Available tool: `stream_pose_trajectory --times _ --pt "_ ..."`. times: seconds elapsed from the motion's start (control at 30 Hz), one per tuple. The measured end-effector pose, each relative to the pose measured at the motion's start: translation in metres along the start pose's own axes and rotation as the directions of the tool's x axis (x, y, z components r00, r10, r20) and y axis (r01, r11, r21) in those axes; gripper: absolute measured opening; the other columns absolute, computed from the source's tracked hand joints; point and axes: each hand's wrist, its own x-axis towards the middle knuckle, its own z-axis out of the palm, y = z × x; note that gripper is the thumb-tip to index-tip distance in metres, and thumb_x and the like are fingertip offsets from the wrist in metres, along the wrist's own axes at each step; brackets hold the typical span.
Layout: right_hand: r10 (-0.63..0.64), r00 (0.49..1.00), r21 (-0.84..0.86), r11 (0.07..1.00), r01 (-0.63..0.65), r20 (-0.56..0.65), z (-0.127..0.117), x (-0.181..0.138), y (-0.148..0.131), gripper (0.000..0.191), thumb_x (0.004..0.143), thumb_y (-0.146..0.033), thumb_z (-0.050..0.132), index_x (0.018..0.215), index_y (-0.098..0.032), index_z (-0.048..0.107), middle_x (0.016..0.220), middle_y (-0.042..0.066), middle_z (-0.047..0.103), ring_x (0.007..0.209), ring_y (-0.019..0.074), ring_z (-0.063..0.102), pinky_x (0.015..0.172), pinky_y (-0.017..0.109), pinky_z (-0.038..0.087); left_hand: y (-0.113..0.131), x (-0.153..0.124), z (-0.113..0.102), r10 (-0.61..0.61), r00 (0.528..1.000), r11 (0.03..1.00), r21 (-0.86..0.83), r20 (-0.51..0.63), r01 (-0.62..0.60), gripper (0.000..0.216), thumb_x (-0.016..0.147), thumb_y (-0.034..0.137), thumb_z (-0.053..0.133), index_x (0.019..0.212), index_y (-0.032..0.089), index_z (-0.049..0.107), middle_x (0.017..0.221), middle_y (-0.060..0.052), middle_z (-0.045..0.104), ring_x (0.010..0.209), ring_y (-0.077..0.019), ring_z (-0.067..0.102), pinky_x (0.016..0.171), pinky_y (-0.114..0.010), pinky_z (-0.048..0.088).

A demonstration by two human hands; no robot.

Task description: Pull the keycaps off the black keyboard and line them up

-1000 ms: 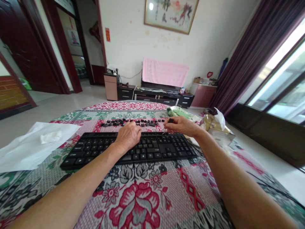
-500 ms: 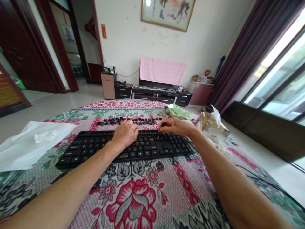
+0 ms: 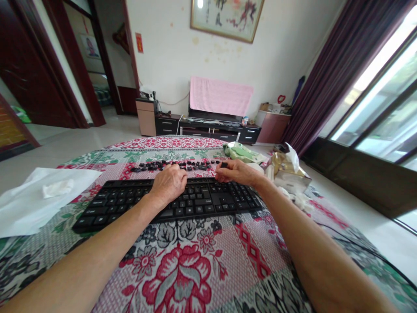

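A black keyboard (image 3: 202,208) lies across the table with some keys out of its rear row. My left hand (image 3: 171,180) rests over its back edge, the fingers curled and closed; what they grip, if anything, is hidden. Above the right part of the keyboard, my right hand (image 3: 236,171) pinches a small black keycap (image 3: 224,164) between thumb and fingers. Behind the keyboard, loose black keycaps (image 3: 153,166) are strewn in a band on the cloth, partly covered by my left hand.
A patterned tablecloth (image 3: 182,278) covers the table. White paper with a crumpled tissue (image 3: 58,188) lies left. At right are a green packet (image 3: 243,152), a tissue box (image 3: 288,178), crumpled tissues (image 3: 295,198) and a black cable (image 3: 355,245).
The keycap in my right hand has lifted and tilted slightly up. My left hand keeps its place at the keyboard's back edge. The whole view has shifted a little.
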Motion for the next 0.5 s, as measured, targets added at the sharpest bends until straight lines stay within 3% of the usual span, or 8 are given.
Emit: stream_pose_trajectory --times 0.27,0.4,0.5 --pt "0.045 0.991 0.193 0.981 -0.019 -0.13 -0.007 -0.001 0.015 0.028 0.078 -0.045 0.056 0.086 -0.018 0.059 0.083 0.005 0.066 0.069 0.0119 0.061 0.064 0.027 0.053 -0.001 0.0 0.0 0.007 1.0 1.0 0.001 -0.001 -0.007 0.032 0.085 0.029 0.038 0.077 0.021 0.068 0.079 -0.007 0.061 0.081 -0.0213 0.054 0.071 -0.031 0.043" --pt "0.044 0.992 0.203 0.979 -0.018 -0.122 -0.007 -0.003 0.016 0.027 0.078 -0.044 0.056 0.084 -0.017 0.059 0.085 0.006 0.065 0.072 0.0129 0.061 0.065 0.027 0.052 -0.001 0.001 0.001 -0.009 1.0 1.0 -0.007 0.012 0.009 0.032 0.085 0.029 0.039 0.079 0.021 0.069 0.08 -0.007 0.061 0.081 -0.0209 0.054 0.071 -0.031 0.043" --pt "0.008 0.982 0.188 0.982 0.028 -0.187 -0.007 0.0 0.012 0.023 0.081 -0.039 0.051 0.083 -0.017 0.058 0.081 0.005 0.064 0.072 0.0123 0.06 0.067 0.026 0.051 -0.001 0.001 0.001 -0.008 1.0 1.0 -0.007 0.016 0.008 0.032 0.086 0.03 0.039 0.081 0.021 0.069 0.081 -0.007 0.061 0.082 -0.0213 0.054 0.071 -0.031 0.042"
